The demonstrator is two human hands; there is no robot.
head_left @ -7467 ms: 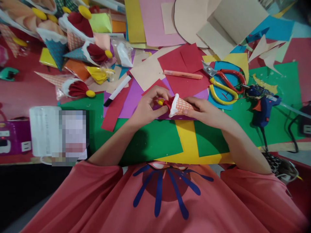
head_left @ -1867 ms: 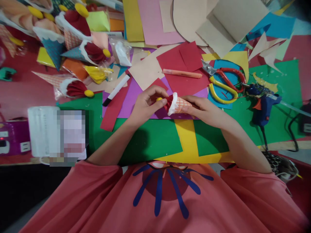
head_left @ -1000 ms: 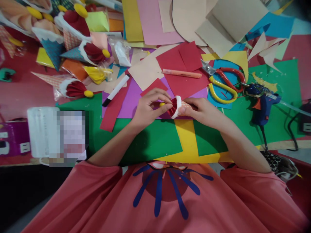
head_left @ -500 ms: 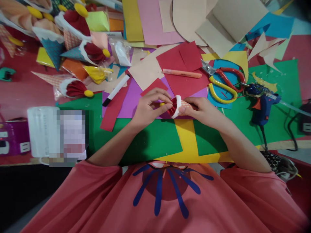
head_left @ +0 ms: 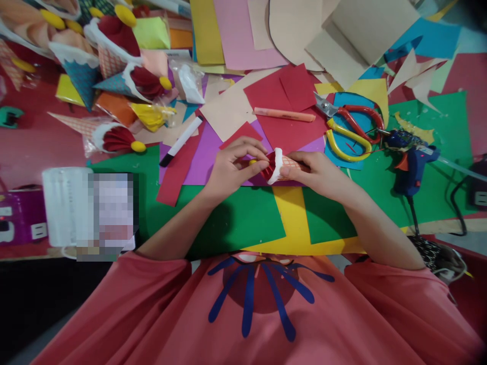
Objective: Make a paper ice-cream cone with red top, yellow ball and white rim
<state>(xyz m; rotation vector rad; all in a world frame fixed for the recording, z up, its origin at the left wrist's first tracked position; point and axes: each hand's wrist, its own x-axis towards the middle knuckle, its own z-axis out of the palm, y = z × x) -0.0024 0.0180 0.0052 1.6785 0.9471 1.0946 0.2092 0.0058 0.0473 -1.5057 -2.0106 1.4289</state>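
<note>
A small paper ice cream cone [head_left: 279, 166] lies sideways between my hands, with an orange checked cone, a white rim and pleated red paper at its mouth. My right hand [head_left: 317, 171] is closed around the checked part, its tip hidden in the palm. At the red end, my left hand [head_left: 238, 165] pinches the pleats between thumb and fingers. A bit of a yellow piece [head_left: 253, 162] shows between those fingers. Beneath the hands lie purple paper [head_left: 203, 165] and green sheets [head_left: 236, 218].
Scissors [head_left: 348, 126] and a blue glue gun [head_left: 413, 162] lie to the right. An orange highlighter [head_left: 284, 114] and a white marker [head_left: 181, 141] rest on paper scraps. Several finished cones [head_left: 78, 66] crowd the upper left. A phone [head_left: 116, 210] sits at the left front edge.
The cone has turned very slightly in my hands, its white rim tilting a little. Both hands stay in nearly the same place.
</note>
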